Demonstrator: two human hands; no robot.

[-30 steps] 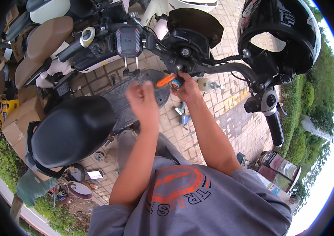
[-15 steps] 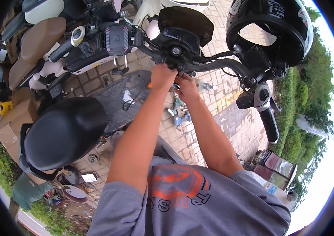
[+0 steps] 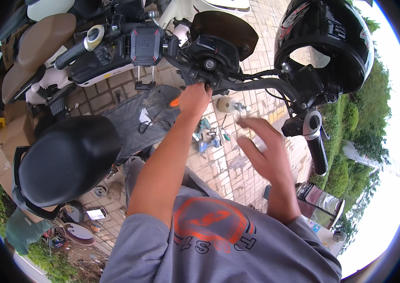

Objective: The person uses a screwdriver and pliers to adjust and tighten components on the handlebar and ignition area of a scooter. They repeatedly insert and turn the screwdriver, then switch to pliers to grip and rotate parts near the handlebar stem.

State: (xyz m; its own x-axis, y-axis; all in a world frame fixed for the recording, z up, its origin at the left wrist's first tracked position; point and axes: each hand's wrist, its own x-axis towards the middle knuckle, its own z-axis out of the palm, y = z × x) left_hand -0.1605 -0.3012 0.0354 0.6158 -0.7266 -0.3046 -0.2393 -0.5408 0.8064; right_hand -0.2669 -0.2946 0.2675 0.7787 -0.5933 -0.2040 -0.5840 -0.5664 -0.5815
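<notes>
My left hand point(image 3: 195, 100) is closed just below the clamp of the scooter's handlebar point(image 3: 256, 84). Its fingertips disappear under the stem, so what they grip cannot be made out. My right hand point(image 3: 267, 146) is in the air right of the stem, slightly blurred, its fingers apart and nothing visible in them. Above my left hand are the round ignition lock point(image 3: 209, 63) and the dark windscreen point(image 3: 226, 32). A phone holder point(image 3: 146, 45) is fixed at the left of the bar. The right grip point(image 3: 316, 155) lies beyond my right hand.
A black helmet point(image 3: 322, 42) hangs by the right side of the bar. Beneath are the footboard point(image 3: 129, 120) and black seat point(image 3: 70, 160). A blue power tool point(image 3: 202, 145) and a pale bottle point(image 3: 228, 105) stand on the paving. Other scooters, including a brown seat point(image 3: 46, 37), crowd the left.
My right hand has left the spot beside my left hand under the stem, moving right and toward me, and its fingers have spread. My left hand stays at the stem.
</notes>
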